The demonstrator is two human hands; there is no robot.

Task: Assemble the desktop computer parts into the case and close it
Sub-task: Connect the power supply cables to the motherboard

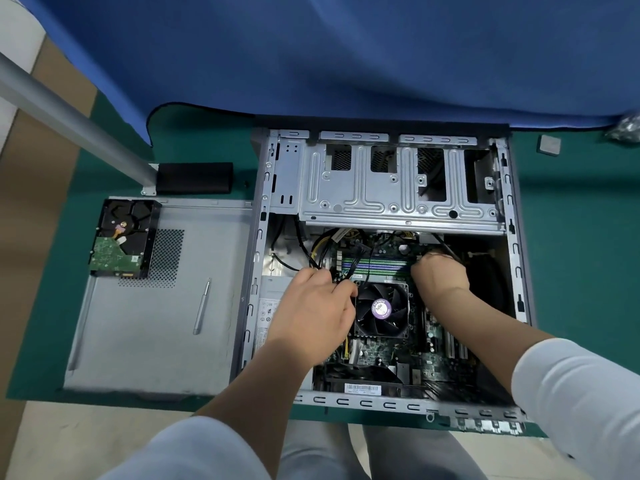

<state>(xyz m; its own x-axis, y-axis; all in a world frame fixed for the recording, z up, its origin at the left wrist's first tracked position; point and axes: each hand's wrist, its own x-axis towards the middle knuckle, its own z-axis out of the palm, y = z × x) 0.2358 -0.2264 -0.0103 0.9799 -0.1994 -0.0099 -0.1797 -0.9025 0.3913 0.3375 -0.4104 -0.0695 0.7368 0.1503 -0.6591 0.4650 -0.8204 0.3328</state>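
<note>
The open case (384,265) lies flat on the worktop (207,147), giving access from above. Its side panel (156,306) lies beside it, carrying the hard drive (121,237), not yet fitted. Inside, the left hand (311,306) pinches black cables (341,277) beside the fan (381,310); the right hand (440,275) curls downward over the memory slots (374,265), its grasp hidden.

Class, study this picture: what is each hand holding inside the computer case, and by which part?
The left hand pinches the black cables partway along, beside the fan. The right hand is curled over the memory slots; what it holds cannot be told.
</note>
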